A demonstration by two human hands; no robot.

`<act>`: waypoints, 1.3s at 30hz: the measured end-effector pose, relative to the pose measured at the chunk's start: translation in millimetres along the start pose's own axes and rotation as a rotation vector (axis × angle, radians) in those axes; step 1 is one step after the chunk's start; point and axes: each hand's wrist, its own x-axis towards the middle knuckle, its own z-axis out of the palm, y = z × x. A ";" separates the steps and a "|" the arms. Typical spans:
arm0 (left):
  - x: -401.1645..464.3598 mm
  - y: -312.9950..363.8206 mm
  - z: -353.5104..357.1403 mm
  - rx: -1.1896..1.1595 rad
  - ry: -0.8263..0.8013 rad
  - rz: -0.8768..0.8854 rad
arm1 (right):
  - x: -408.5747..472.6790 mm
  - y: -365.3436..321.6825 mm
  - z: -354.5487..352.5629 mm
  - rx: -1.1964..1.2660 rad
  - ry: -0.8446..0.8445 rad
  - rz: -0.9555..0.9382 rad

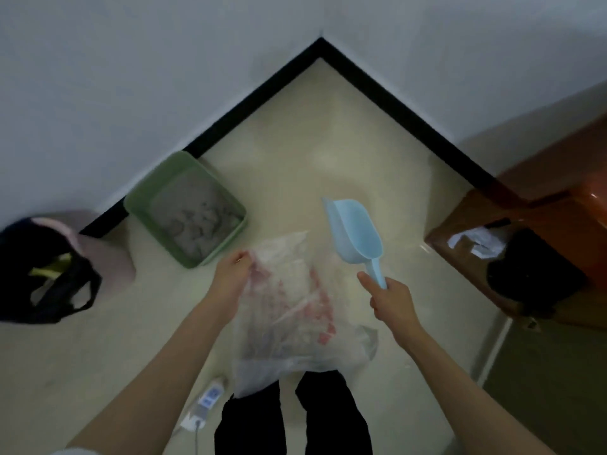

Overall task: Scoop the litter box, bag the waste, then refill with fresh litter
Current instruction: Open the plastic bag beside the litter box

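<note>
In a room corner, a standing person holds a plastic bag and a litter scoop above the floor.

At far left a dark tote bag (49, 277) slumps on the floor; beside it the green litter box (185, 210) sits against the wall, grey litter inside. The left hand (231, 277) pinches the rim of a clear, red-printed plastic bag (289, 310). The right hand (392, 302) grips the handle of the pale blue scoop (353, 229), apparently empty. Scooping seems in progress; next, reaching down to the box.

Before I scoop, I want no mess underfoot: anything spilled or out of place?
No spill shows. A white power strip lies on the floor by the feet, under the plastic bag, an odd spot where it could be stepped on.
</note>
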 end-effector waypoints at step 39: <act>306.0 -316.9 -285.6 0.116 0.360 0.342 | 300.5 180.3 399.3 -0.318 0.208 -0.396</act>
